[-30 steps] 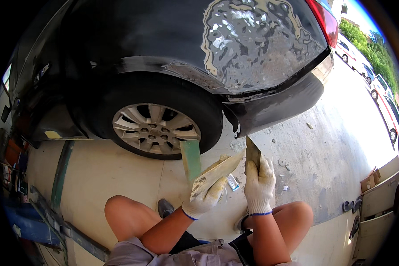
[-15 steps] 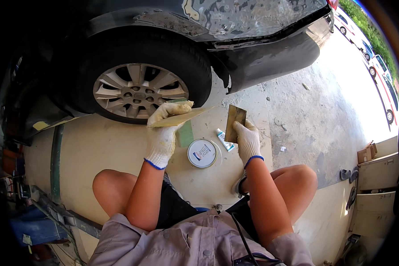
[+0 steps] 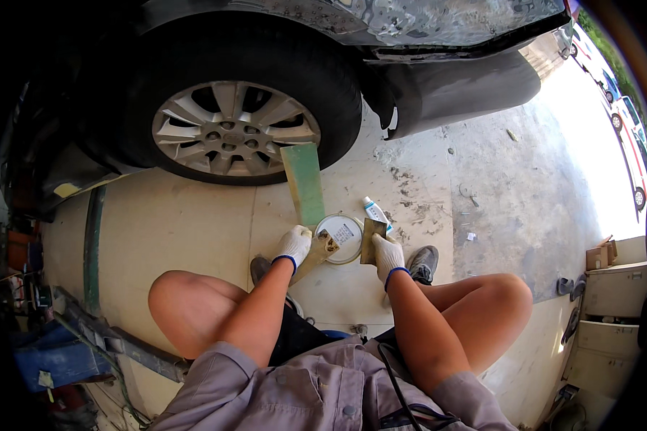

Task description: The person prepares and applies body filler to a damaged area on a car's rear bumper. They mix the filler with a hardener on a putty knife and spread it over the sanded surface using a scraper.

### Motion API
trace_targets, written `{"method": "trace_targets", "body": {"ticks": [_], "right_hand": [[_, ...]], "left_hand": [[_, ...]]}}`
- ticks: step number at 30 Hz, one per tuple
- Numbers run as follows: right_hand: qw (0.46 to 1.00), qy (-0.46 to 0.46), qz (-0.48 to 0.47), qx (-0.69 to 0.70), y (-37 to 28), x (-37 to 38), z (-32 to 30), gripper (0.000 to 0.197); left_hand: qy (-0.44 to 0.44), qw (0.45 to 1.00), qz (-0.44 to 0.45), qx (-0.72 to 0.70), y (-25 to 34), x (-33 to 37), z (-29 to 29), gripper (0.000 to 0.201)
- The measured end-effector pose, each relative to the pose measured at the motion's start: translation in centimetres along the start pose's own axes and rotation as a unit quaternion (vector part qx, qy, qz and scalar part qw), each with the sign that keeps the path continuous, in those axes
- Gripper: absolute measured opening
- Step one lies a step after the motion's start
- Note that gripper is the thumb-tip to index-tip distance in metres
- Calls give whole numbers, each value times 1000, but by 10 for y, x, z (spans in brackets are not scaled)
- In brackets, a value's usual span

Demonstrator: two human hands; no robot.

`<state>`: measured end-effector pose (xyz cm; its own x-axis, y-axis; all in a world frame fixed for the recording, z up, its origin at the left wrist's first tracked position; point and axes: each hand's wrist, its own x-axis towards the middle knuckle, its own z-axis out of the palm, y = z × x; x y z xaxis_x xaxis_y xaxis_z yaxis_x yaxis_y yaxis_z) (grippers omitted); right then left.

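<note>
My left hand [image 3: 295, 244], in a white work glove with a blue cuff edge, is closed on a thin tan board [image 3: 315, 263]. A few brown smears mark the board's upper end. In my gloved right hand [image 3: 389, 253] is a rectangular metal scraper [image 3: 371, 241], pinched by its side. Between the two, a round tin with a white lid [image 3: 343, 235] stands on the floor, partly covered by the board and the scraper. Just beyond the scraper lies a white and blue tube [image 3: 375, 211]. A green strip [image 3: 306, 188] reaches from the tin toward the wheel.
The car's wheel [image 3: 230, 136] stands ahead, below a patchy sanded body panel [image 3: 438, 25]. A dark bumper [image 3: 460, 93] hangs to its right. Cabinets [image 3: 615, 302] and slippers [image 3: 569, 286] are at the right, and a blue metal frame [image 3: 65, 363] at the left.
Both hands have come down and nearer to me. The left hand has turned its board, so the brown-smeared end now shows beside the tin. My view has shifted slightly.
</note>
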<state>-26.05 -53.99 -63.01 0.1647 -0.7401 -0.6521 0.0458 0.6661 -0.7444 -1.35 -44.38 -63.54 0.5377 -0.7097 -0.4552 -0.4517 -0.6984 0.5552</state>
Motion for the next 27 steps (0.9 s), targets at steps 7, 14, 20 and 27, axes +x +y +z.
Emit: {"method": "trace_targets", "body": {"ticks": [7,14,20,27], "right_hand": [[999,29,-9,-27,18,9,-36,27],[1000,-4,7,14,19,10,-38,28],[998,-11,66,18,18,9,-37,29],[995,10,66,75,19,12,-49,25]], "left_hand": [[-9,998,45,-33,13,-16,19,36],[-28,990,9,-135,10,5,34,35],[-106,954,-88,-265,9,18,34,31],[-42,996,52,-61,43,-19,9,30]]}}
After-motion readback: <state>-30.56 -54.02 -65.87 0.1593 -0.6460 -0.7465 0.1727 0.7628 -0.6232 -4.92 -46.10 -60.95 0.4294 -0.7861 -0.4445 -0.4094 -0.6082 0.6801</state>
